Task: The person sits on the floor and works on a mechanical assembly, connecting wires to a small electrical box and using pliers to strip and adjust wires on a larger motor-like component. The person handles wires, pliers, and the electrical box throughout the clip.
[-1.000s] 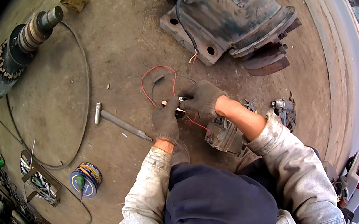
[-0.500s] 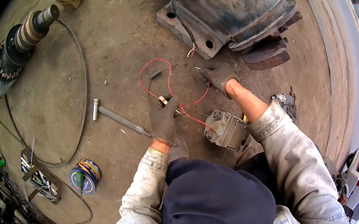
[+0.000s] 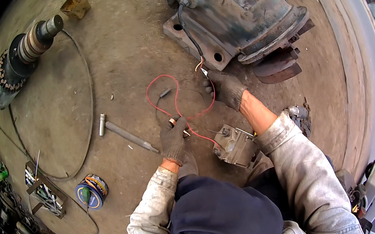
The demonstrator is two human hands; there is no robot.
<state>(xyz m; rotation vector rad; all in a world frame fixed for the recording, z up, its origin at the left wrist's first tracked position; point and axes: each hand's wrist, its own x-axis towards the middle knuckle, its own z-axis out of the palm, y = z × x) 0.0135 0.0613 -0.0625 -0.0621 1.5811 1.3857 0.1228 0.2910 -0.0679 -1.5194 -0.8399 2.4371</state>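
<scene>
My gloved right hand [image 3: 227,88] is closed on a silvery alligator clip [image 3: 204,72] at the end of a red wire [image 3: 160,76]. The clip's jaws meet the bare wire ends [image 3: 199,63] of a black cable [image 3: 189,30] from a big rusty blue-grey motor [image 3: 244,8]. Nearer me, my gloved left hand [image 3: 172,137] is closed around a small copper-coloured piece [image 3: 172,120]; a pale tip pokes out by the fingers, and the rest is hidden. The red wire loops over the ground to a grey metal box [image 3: 235,146]. Beyond my left hand lies a grey cylindrical piece [image 3: 165,92] on a thin dark lead.
A hammer [image 3: 125,134] lies left of my left hand. Farther left are a round blue tin [image 3: 91,191], a tool tray [image 3: 61,210], a cable loop [image 3: 90,82] and a large rotor [image 3: 16,59]. Greasy metal parts [image 3: 299,115] lie right of the box.
My right hand has brought the clip to the motor's wire ends. The wire ends and clip now meet. My left hand keeps its grip, and the view has shifted slightly.
</scene>
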